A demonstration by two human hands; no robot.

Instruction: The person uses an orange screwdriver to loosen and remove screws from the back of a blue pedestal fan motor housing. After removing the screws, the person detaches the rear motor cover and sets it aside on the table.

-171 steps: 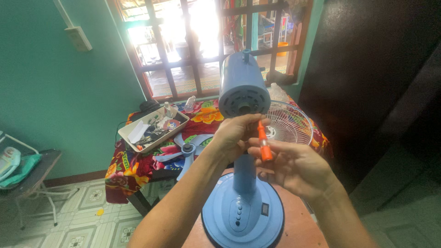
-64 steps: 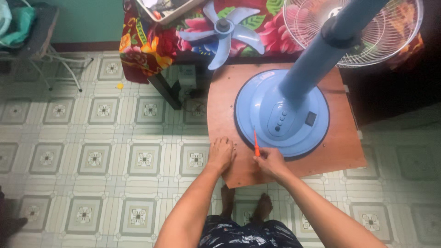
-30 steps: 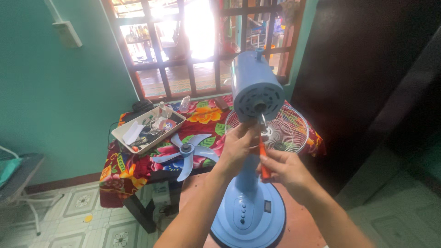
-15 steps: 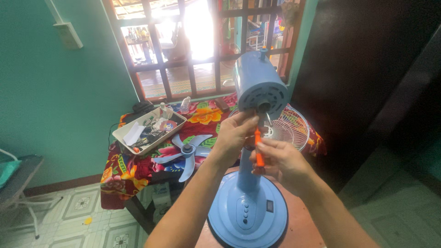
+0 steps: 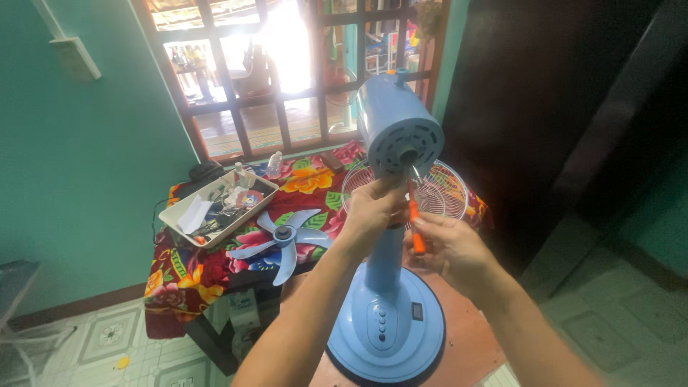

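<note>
Right hand: gripping an orange screwdriver, pointing its tip up at the fan head.
Left hand: closing around the pole just under the head, steadying it.
Fan: standing upright on its round base.
Done: blade and wire guard lying off on the table.
Left: judging by the bare shaft, reassembly or further stripping.
Hidden: screw itself too small to make out.

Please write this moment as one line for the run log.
left hand: steadies fan motor head | right hand: holds orange screwdriver, tip at head's front | fan blade: on table
</note>
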